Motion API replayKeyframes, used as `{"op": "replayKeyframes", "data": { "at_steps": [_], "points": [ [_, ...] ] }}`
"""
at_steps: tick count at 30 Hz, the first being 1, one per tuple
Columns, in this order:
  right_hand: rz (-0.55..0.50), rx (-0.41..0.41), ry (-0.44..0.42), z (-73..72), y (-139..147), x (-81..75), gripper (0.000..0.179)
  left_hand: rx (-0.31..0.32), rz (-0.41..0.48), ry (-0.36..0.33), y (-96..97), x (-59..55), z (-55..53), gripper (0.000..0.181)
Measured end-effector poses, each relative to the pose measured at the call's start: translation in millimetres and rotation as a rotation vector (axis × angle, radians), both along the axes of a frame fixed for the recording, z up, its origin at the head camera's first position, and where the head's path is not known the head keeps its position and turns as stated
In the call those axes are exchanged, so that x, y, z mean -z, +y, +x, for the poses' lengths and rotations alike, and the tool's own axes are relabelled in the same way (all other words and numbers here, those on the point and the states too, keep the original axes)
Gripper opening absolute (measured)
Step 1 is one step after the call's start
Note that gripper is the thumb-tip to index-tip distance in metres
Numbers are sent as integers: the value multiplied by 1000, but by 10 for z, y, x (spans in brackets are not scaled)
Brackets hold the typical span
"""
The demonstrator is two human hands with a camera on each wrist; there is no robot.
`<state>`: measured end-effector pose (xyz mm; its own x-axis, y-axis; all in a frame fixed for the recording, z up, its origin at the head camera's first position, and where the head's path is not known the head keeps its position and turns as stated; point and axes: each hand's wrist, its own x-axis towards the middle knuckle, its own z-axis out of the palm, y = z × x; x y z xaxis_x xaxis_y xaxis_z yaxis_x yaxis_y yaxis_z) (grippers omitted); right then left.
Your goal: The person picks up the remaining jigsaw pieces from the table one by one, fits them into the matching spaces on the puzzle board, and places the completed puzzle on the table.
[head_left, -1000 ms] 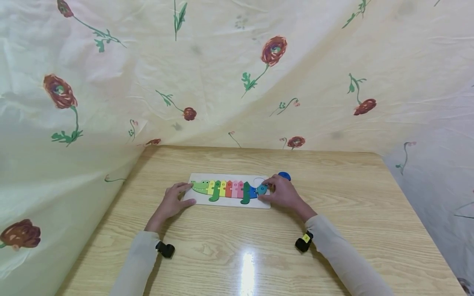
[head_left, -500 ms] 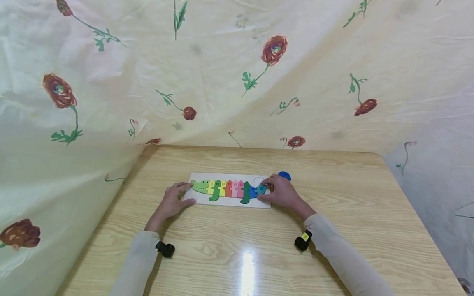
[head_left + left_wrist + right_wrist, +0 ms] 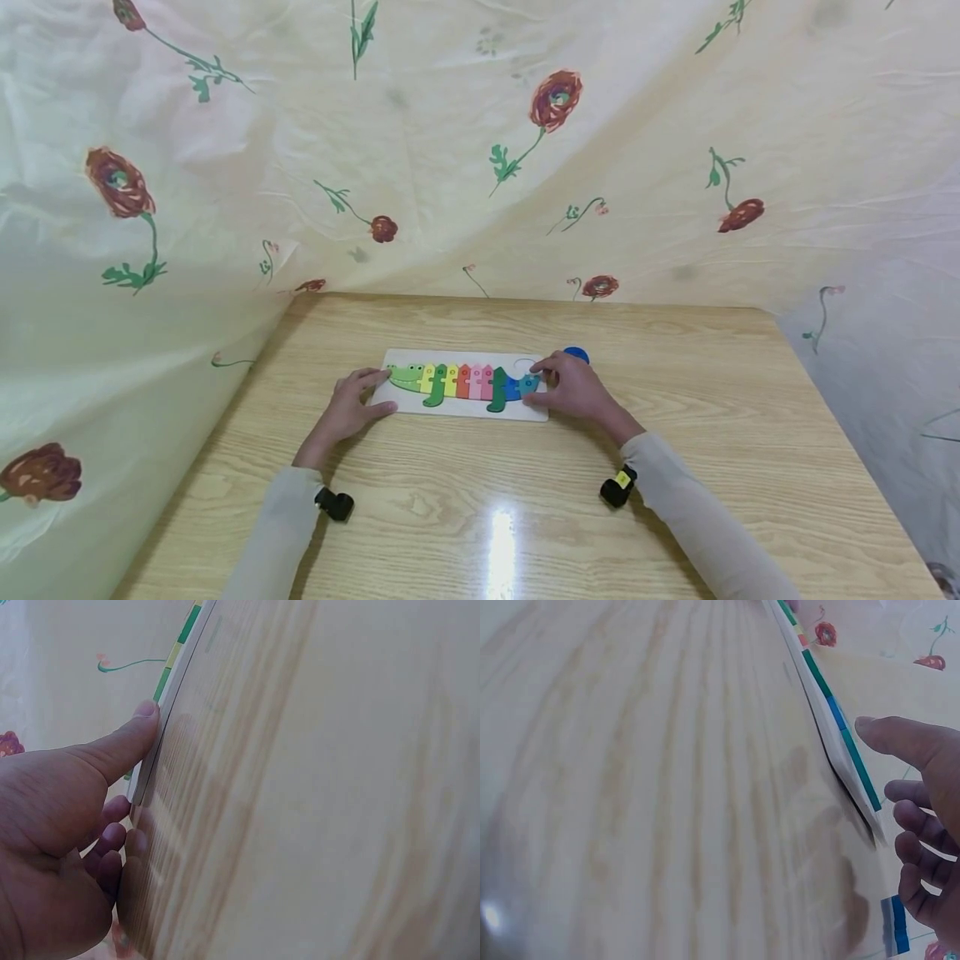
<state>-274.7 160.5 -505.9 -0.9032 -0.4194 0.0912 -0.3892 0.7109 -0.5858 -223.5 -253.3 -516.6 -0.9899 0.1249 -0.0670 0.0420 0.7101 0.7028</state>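
Observation:
A white puzzle board [image 3: 457, 411] bearing a colourful crocodile lies on the table. My left hand [image 3: 350, 407] holds its left end, the thumb at the near edge and the other fingers round the end, as the left wrist view shows. The teal tail piece [image 3: 528, 384] lies flat against the blue piece [image 3: 512, 390] in the board. My right hand [image 3: 576, 389] hovers at the board's right end, thumb and forefinger spread about the teal piece. In the right wrist view its thumb [image 3: 889, 736] looks slightly off the piece, the other fingers loosely bent.
A blue rounded piece [image 3: 576, 356] lies on the table behind my right hand, partly hidden. Above it on the board is a bare curved outline [image 3: 524, 364]. Flowered cloth [image 3: 450, 167] hangs at the table's back and sides.
The teal piece has shifted slightly left and now sits flat against the blue piece. My right hand has stirred only slightly; my left hand stays on the board's end.

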Motion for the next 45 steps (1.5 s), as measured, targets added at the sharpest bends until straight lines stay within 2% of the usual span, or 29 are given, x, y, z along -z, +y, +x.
{"op": "replayKeyframes", "data": {
  "at_steps": [10, 25, 35, 45],
  "points": [
    [-12, 19, 7, 12, 86, -75, 51, -7, 11, -9, 14, -15, 16, 69],
    [-57, 15, 91, -148, 524, -253, 50, -1, -6, 5, 10, -6, 8, 68],
    [-50, 70, 91, -241, 724, -181, 50, 2, 4, -8, 0, 0, 5, 69],
    [-23, 104, 30, -345, 821, -44, 57, 4, 10, -6, -14, 32, -13, 68]
  ]
}}
